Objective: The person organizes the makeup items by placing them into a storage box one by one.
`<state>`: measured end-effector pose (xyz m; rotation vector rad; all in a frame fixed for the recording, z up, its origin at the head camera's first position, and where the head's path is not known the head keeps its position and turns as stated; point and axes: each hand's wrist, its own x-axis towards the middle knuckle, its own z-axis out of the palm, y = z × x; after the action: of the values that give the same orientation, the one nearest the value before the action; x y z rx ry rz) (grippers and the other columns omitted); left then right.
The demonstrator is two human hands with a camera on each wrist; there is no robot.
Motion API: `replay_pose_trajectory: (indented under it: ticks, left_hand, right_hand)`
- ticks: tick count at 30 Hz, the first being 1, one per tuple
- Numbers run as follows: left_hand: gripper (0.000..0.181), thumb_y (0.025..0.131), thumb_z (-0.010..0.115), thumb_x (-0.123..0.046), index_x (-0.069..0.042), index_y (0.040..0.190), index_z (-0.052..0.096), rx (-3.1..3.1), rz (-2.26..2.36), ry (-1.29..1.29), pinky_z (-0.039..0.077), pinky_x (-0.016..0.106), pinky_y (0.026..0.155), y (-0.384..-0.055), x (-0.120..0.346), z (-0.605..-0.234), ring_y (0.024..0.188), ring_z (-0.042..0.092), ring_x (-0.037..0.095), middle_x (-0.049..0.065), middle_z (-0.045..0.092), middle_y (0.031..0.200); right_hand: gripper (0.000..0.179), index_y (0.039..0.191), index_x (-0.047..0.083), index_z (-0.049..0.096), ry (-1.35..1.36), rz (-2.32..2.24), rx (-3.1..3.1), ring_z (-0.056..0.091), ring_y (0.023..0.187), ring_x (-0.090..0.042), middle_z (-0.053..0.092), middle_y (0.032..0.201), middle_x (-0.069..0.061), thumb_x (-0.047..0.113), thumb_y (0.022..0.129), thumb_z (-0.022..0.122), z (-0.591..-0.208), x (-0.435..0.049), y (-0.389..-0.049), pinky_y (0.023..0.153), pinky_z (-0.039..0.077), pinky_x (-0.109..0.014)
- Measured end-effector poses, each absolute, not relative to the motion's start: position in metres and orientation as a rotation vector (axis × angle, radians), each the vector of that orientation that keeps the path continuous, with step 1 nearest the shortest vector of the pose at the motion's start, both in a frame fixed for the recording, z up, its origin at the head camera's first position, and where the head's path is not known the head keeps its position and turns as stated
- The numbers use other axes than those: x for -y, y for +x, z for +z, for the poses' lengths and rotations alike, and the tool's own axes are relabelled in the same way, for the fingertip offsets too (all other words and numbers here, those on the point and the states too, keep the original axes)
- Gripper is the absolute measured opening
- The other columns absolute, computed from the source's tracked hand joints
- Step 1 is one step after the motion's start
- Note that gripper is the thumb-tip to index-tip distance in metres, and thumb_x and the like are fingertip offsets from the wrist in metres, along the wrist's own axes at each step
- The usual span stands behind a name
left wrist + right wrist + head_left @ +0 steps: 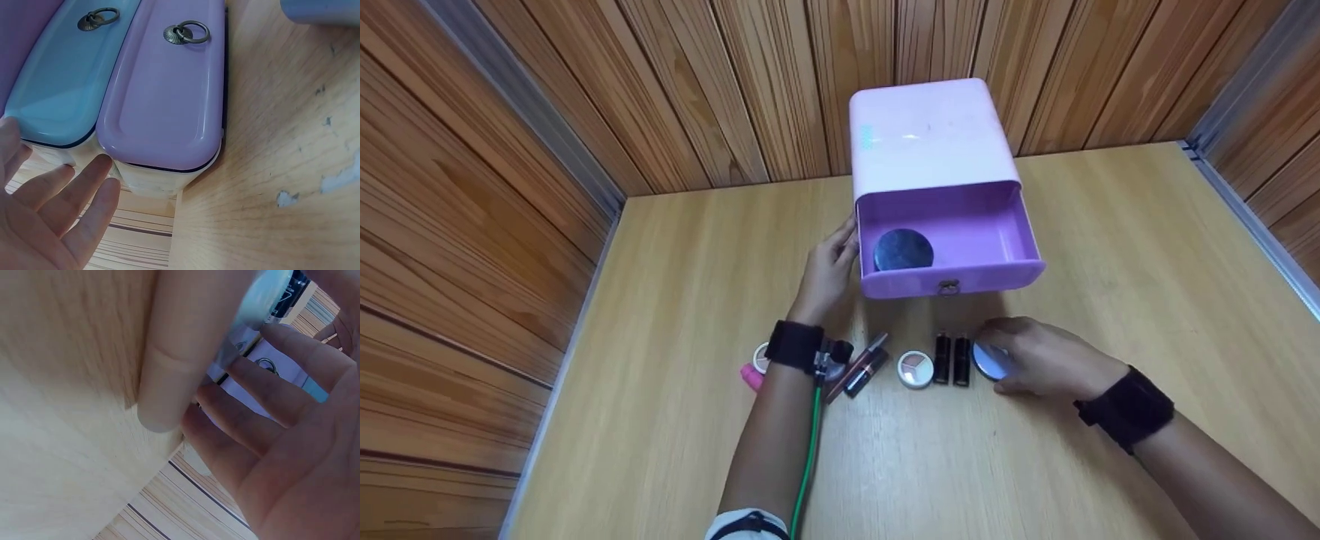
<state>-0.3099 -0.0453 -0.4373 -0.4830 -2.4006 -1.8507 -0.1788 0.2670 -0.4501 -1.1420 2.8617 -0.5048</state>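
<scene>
My left hand (826, 274) lies along the left side of the pink drawer box (930, 142), its fingers extended by the blue drawer (67, 73) and lower purple drawer (163, 90) in the left wrist view. The box's top purple drawer (979, 279) is pulled out, and a dark round compact (904, 250) leans inside at its left. In front of the box, my right hand (1039, 358) grips a round blue compact (988, 361) at the table, thumb on the near side and fingers on the far side. The hand covers the compact's right part.
Left of the right hand are two black tubes (952, 360), a round three-shade palette (915, 370), a dark tube (867, 372) and a slim brown tube (851, 375). A pink item (751, 377) and another round palette (761, 358) are partly behind the left wrist. Wood-panelled walls (765, 90) enclose the table.
</scene>
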Motion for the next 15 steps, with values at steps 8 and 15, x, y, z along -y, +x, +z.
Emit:
replay_pose_trajectory:
  ticks: [8, 15]
  left_hand:
    - [0.043, 0.104, 0.046, -0.021, -0.011, 0.146, 0.043, 2.389, -1.863, -0.49, 0.032, 0.02, 0.106, -0.309, 0.044, -0.438, 0.136, 0.037, 0.012, 0.002, 0.04, 0.149]
    - [0.044, 0.104, 0.047, -0.024, -0.01, 0.146, 0.043, 2.413, -1.835, -0.488, 0.03, 0.02, 0.107, -0.311, 0.045, -0.437, 0.136, 0.036, 0.012, 0.002, 0.04, 0.149]
  right_hand:
    - [0.051, 0.109, 0.008, 0.068, -1.072, -0.504, -2.891, 0.057, 0.09, -0.016, 0.061, 0.102, -0.003, 0.024, 0.064, 0.088, -0.441, -0.265, -0.182, 0.078, 0.051, -0.036]
    - [0.051, 0.116, -0.001, 0.067, -1.164, -0.526, -2.973, 0.062, 0.099, -0.028, 0.064, 0.108, -0.016, 0.017, 0.069, 0.081, -0.416, -0.269, -0.18, 0.082, 0.053, -0.042]
